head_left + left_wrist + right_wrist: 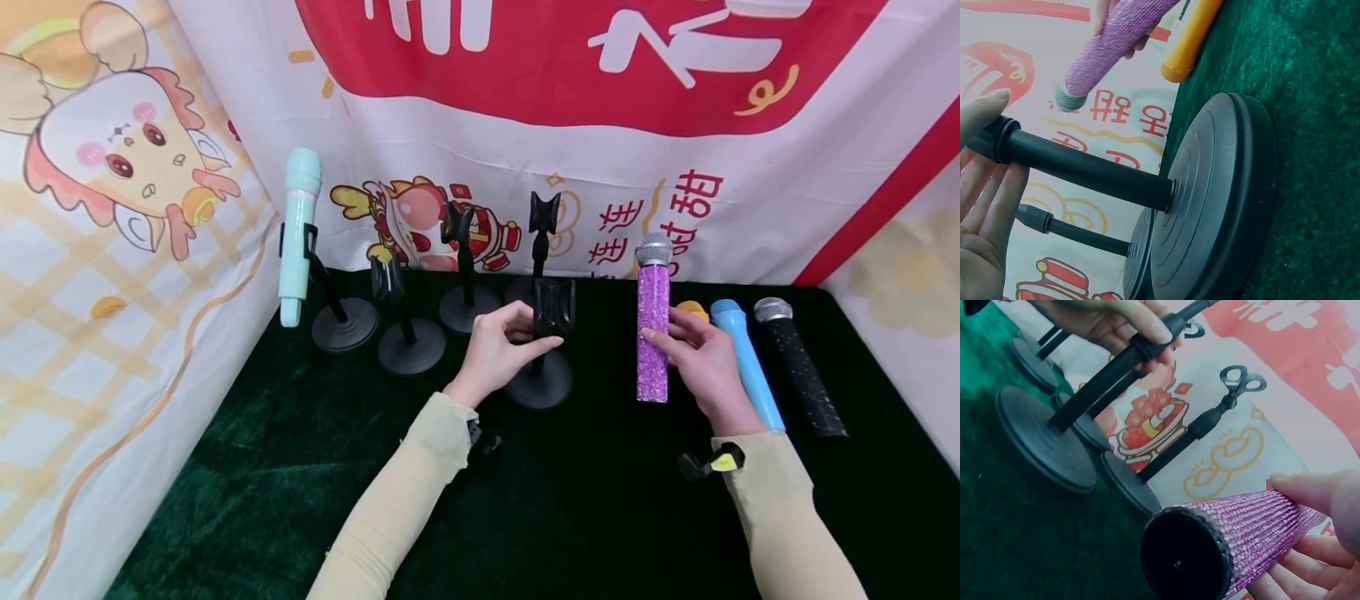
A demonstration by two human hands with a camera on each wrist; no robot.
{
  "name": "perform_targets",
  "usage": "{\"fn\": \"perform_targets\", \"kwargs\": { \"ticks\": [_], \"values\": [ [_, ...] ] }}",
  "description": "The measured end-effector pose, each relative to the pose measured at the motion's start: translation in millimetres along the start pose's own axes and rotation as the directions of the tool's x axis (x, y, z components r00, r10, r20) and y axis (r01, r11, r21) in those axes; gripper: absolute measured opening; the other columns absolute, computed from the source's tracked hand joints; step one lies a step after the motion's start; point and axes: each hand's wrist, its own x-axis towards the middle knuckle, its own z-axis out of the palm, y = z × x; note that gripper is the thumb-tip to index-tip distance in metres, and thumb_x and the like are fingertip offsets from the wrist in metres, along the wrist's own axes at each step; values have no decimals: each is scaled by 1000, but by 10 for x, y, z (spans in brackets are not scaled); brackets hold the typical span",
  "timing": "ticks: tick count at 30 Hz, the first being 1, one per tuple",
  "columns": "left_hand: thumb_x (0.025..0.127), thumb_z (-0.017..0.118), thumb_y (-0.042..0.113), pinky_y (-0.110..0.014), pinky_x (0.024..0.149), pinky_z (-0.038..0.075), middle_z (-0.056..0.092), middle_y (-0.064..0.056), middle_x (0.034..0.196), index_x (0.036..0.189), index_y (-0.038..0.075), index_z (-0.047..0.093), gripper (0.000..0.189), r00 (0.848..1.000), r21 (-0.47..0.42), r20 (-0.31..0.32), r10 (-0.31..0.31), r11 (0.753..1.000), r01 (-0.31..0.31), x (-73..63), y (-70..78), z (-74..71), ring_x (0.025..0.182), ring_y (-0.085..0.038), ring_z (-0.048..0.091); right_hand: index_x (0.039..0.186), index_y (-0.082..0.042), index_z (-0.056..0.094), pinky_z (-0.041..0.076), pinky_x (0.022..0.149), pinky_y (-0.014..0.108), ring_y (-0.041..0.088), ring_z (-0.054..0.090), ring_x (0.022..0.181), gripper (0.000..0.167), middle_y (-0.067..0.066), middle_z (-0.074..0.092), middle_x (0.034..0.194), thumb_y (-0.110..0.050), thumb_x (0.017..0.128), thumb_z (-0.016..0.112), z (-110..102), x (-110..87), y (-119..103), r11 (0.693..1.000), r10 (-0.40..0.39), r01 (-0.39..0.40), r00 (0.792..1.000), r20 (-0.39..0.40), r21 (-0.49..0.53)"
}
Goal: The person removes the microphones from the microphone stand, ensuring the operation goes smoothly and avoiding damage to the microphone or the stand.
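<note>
In the head view my left hand (pixel 491 350) holds a black microphone stand (pixel 542 385) by its upper stem, just under the clip. The left wrist view has the thumb on one side of the stem and the fingers on the other, with the round base (pixel 1200 200) on the cloth. My right hand (pixel 708 362) pinches a glittery purple microphone (pixel 652 292) between thumb and fingers. Raised upright, its silver mesh head points up, to the right of the held stand. The right wrist view shows its black bottom end (pixel 1184 556).
A mint-green microphone (pixel 302 200) sits in a stand at the left. Other stands with unfilled clips, one with its base (pixel 412 348) forward, stand behind. On the dark green cloth (pixel 570 508) at right lie yellow (pixel 692 309), blue (pixel 750 367) and black (pixel 806 375) microphones. A printed curtain hangs behind.
</note>
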Motion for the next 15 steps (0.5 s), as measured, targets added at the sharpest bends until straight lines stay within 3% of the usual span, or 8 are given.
{"fn": "perform_targets", "kwargs": {
  "ticks": [5,15],
  "values": [
    [86,85,21,-31,75,61,75,-4,96,98,14,71,20,1000,-1,-1,2,1000,-2,1,-5,7,82,-12,73,149,-1,47,56,74,17,2,64,91,72,9,64,122,-34,93,77,-38,-35,70,1000,9,-9,1000,9,-25],
    [86,86,22,-30,75,61,75,5,94,97,15,71,19,1000,14,-10,4,1000,-4,-3,3,11,83,-11,73,150,-1,46,55,77,15,0,62,92,76,23,59,132,-41,93,76,-84,-114,151,994,29,-25,999,36,-108]
  ]
}}
